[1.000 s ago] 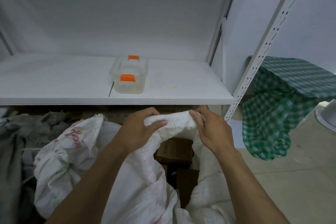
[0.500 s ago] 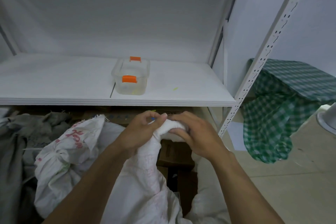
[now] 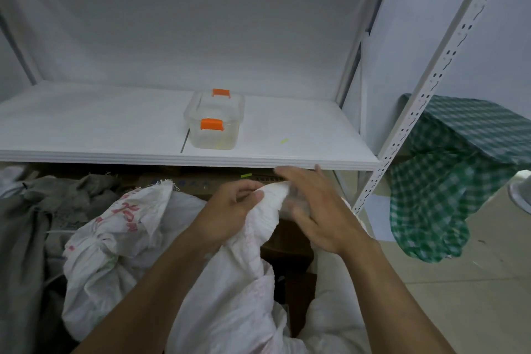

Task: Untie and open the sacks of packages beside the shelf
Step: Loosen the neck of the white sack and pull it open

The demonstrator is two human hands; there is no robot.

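A white woven sack (image 3: 232,290) stands open in front of me, with brown cardboard packages (image 3: 290,241) showing inside its mouth. My left hand (image 3: 230,210) grips the bunched rim of the sack and holds it up. My right hand (image 3: 313,207) hovers just right of that rim, blurred, fingers spread and nearly straight, holding nothing. A second white sack with red print (image 3: 115,227), still bunched at its top, lies to the left.
The white shelf board (image 3: 86,129) carries a clear box with orange clips (image 3: 214,123). A perforated white upright (image 3: 425,89) stands at right, beside a green checked cloth (image 3: 448,181). Grey sacks (image 3: 26,227) lie at far left. Tiled floor (image 3: 474,296) is at lower right.
My right hand has let go of the sack's rim and opened, shifting slightly right. My left hand keeps its grip on the bunched rim.
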